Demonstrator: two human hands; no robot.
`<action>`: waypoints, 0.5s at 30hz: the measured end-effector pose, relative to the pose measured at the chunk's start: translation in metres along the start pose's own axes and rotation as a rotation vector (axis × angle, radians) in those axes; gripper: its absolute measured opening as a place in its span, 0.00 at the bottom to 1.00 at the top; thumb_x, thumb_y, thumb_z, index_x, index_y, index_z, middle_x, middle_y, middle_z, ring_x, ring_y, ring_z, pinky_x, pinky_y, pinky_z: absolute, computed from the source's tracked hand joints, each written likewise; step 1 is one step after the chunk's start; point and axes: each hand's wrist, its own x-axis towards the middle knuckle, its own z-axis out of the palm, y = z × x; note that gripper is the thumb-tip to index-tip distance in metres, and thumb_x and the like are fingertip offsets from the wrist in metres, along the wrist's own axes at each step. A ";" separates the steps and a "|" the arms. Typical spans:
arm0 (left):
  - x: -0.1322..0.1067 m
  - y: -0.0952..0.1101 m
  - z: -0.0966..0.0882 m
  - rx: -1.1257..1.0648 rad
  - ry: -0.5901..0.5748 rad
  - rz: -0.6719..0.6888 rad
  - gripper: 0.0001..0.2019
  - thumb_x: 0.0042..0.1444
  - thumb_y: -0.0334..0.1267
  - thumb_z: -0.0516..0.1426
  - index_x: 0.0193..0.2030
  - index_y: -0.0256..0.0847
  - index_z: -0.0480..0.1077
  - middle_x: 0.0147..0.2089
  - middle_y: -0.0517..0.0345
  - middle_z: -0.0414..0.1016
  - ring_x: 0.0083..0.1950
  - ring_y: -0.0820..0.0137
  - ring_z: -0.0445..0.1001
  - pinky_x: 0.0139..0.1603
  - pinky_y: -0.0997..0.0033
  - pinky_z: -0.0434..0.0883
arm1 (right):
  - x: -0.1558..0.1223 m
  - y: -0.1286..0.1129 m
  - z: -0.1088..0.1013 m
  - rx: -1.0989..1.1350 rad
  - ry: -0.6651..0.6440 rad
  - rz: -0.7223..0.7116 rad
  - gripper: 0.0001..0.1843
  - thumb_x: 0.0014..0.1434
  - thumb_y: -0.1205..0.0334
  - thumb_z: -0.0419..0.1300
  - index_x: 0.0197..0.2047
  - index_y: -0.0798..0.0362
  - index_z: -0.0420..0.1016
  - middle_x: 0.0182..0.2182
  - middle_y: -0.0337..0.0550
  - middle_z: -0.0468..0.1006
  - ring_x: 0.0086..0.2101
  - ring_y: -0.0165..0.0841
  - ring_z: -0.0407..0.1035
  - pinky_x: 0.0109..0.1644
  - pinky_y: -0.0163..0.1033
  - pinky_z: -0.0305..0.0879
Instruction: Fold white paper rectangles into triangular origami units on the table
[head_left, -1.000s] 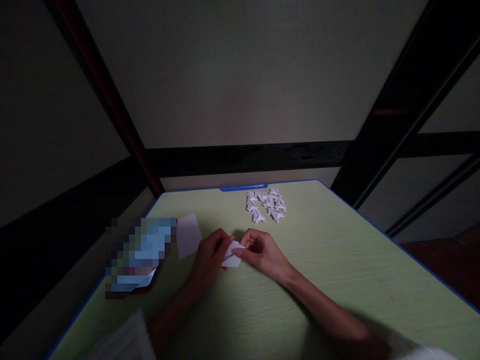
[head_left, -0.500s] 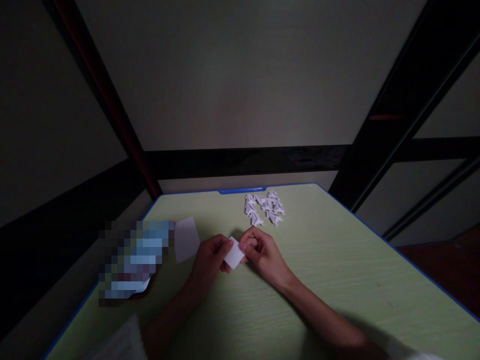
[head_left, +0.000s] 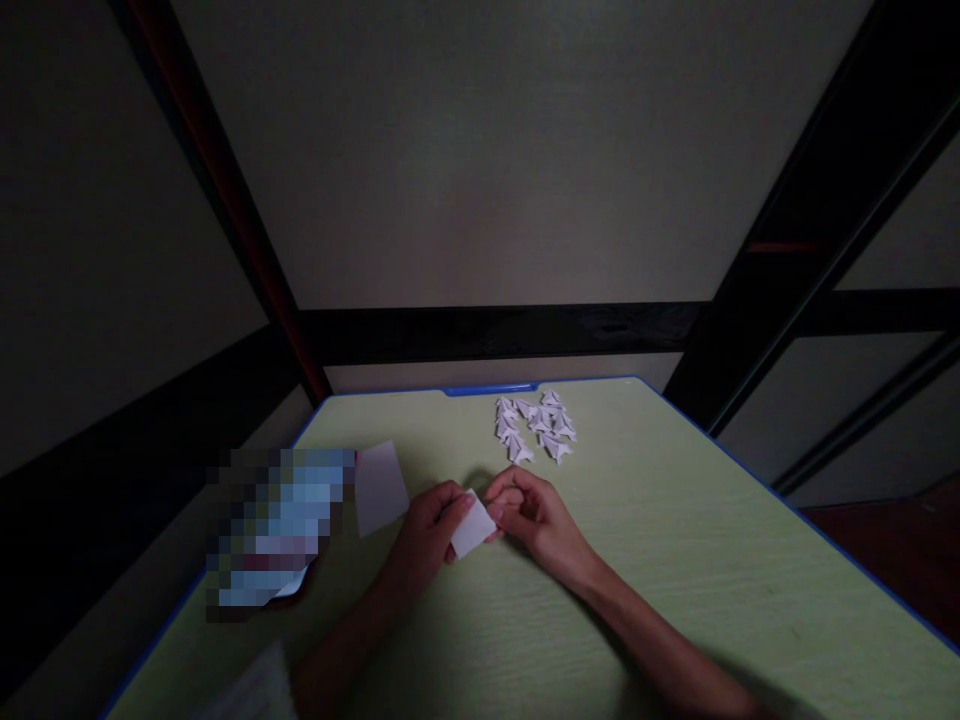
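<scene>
A small folded piece of white paper [head_left: 472, 528] is held up over the table between my two hands. My left hand [head_left: 435, 520] pinches its left side, thumb on top. At its right corner, my right hand [head_left: 534, 515] has thumb and fingertips closed on the edge. The fingers under the paper are partly hidden. Beyond the hands, several small folded white paper figures [head_left: 540, 420] lie in a group. Left of my left hand lies a flat sheet of white paper [head_left: 381, 490].
A pixelated device-like object [head_left: 289, 530] with a dark red edge lies at the table's left side. The light green table [head_left: 675, 560] has a blue rim, and a dark-banded wall panel [head_left: 495, 335] stands right behind its far edge.
The view has shifted slightly, so everything sits a little lower and further right. My right hand's grip has slid outward to the paper's right corner, leaving more of the paper showing.
</scene>
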 end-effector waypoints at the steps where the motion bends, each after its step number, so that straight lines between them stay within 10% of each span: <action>1: 0.000 0.000 0.000 -0.009 -0.006 -0.010 0.14 0.41 0.46 0.52 0.16 0.38 0.58 0.12 0.69 0.56 0.12 0.81 0.54 0.10 0.82 0.50 | 0.000 0.000 0.000 0.000 -0.013 -0.005 0.10 0.42 0.61 0.59 0.26 0.55 0.62 0.16 0.32 0.67 0.17 0.24 0.63 0.22 0.31 0.56; 15: 0.000 0.001 0.000 -0.045 -0.039 -0.029 0.15 0.41 0.47 0.52 0.17 0.37 0.59 0.13 0.67 0.58 0.13 0.79 0.58 0.10 0.81 0.56 | -0.004 -0.005 -0.005 -0.101 -0.088 -0.042 0.05 0.46 0.66 0.57 0.28 0.57 0.65 0.20 0.36 0.67 0.22 0.24 0.60 0.26 0.30 0.54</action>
